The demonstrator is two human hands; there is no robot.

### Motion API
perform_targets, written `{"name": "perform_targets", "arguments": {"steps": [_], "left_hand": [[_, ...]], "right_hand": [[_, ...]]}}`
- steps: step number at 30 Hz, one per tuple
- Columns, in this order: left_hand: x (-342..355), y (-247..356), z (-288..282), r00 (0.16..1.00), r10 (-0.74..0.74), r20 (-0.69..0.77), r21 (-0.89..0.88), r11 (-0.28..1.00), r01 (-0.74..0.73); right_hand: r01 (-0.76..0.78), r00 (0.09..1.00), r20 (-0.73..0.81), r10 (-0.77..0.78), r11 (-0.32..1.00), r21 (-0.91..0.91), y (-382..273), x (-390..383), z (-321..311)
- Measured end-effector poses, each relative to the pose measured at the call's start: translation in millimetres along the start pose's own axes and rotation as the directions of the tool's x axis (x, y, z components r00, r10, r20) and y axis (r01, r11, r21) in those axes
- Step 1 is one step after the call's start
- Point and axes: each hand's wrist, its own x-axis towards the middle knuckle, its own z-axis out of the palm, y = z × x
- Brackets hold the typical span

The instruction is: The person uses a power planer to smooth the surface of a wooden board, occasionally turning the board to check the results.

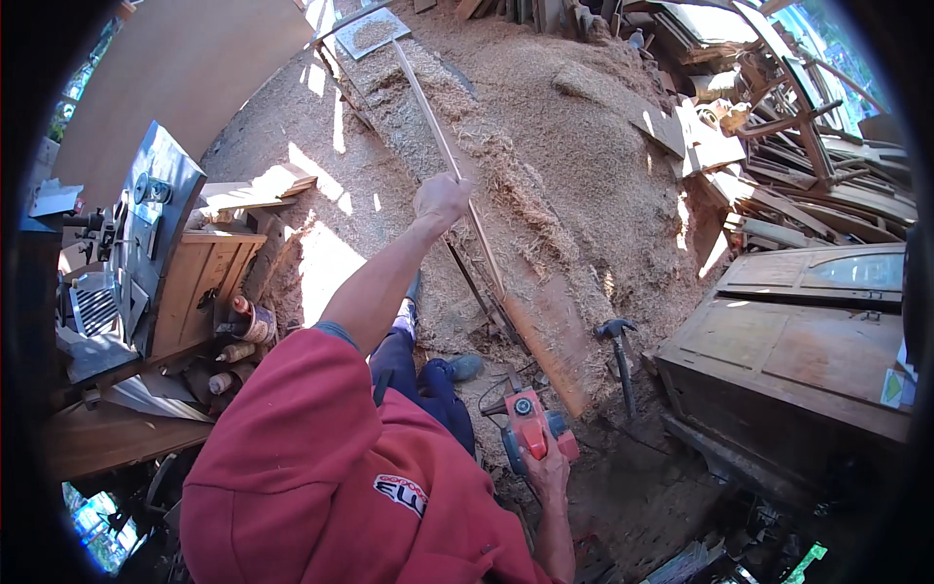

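My left hand [444,200], stretched out ahead, is closed around a long, thin wooden strip [424,103]. The strip slants from the far end of a shavings-covered bench plank [545,355] toward its near part. Low and to the right, my right hand [548,469] grips the handle of a red electric hand planer [528,409]. The planer is at the near end of the plank, apart from the strip; whether it rests on anything I cannot tell. A claw hammer [619,362] stands head up just right of the plank.
Wood shavings [603,146] cover the ground. Scrap timber [808,195] is piled at the far right, and a wooden cabinet [788,341] lies nearer on that side. At left are a wooden cupboard [209,292], several glue bottles [255,321] and a large upright panel [175,78].
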Motion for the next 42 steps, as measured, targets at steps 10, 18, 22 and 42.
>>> {"name": "perform_targets", "arguments": {"steps": [10,18,22,42], "left_hand": [[92.5,-88.9,-41.6,0.988,-0.067,-0.136,-0.016,0.998,0.066],[74.5,-20.8,-27.5,0.972,0.069,-0.226,-0.11,0.989,-0.096],[77.6,2.4,-23.5,0.971,0.134,-0.198,-0.098,0.983,-0.156],[112.3,-33.3,-29.7,0.953,0.245,0.178,-0.192,0.958,-0.211]], "right_hand": [[0.052,0.999,0.012,-0.051,0.996,-0.071,12.9,13.7,8.8],[-0.102,0.993,0.04,0.113,0.973,-0.206,-30.7,5.4,-3.2],[-0.157,0.987,0.003,0.159,0.974,-0.161,-56.4,4.1,-3.9],[-0.142,0.889,-0.409,0.205,0.973,0.179,-152.3,-25.5,-17.1]]}}
